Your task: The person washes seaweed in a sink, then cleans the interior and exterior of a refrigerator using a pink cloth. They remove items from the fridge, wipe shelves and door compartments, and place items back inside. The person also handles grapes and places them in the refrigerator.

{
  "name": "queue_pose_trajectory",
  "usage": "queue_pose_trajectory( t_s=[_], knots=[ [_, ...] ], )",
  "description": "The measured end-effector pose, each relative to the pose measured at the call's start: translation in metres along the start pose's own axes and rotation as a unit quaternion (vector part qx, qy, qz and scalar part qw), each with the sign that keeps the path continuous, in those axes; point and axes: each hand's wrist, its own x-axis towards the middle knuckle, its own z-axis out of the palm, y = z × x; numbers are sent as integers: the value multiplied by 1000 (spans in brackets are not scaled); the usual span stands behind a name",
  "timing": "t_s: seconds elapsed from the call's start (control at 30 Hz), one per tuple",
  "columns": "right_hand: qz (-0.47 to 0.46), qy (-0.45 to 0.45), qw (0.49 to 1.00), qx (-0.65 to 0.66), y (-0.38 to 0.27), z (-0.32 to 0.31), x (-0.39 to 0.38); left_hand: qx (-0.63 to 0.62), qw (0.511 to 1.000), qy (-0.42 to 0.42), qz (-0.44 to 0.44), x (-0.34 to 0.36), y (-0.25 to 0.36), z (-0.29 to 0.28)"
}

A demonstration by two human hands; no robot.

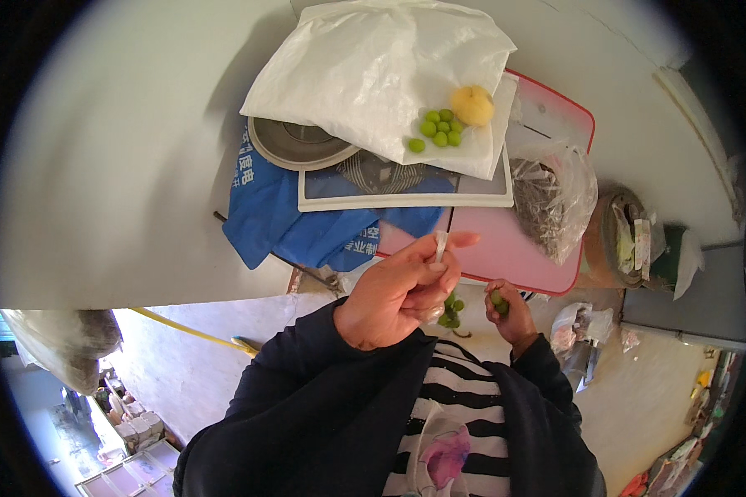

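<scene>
My left hand (pixel 398 290) is raised in front of my chest, with thumb and fingers pinched on a small white strip (pixel 441 246). Just below those fingers a bunch of green grapes (pixel 451 313) shows, its stem hanging down; whether the same hand holds it I cannot tell. My right hand (pixel 516 319), lower and to the right, is closed round green grapes (pixel 498 301). Beyond both hands, several loose green grapes (pixel 441 127) and a round yellow fruit (pixel 472 105) lie on a white plastic bag (pixel 348 66).
Under the bag are a white-framed panel (pixel 406 200), a round metal lid (pixel 294 147) and a blue cloth (pixel 265 219). They rest on a pink, red-edged table (pixel 506 244). A clear bag of dark dried stuff (pixel 547 199) sits at right, beside a brown round container (pixel 609 240).
</scene>
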Motion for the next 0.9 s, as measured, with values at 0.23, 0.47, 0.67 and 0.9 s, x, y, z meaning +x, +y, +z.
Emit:
queue_pose_trajectory(
  t_s=[0.23, 0.47, 0.67, 0.9],
  knots=[
    [-271, 11, 801, -534, -162, 100, 115, -9, 1000, -7, -8, 3, 11, -17],
    [-401, -51, 494, -769, -207, 151, 274, -7, 1000, 19, -23, 2, 21, -15],
    [-339, -36, 412, -845, -199, 128, 305, -21, 998, 54, -5, 3, 18, -24],
    [-394, -119, 648, -641, -166, 138, 124, -9, 999, 38, 2, 3, 21, -24]
  ],
)
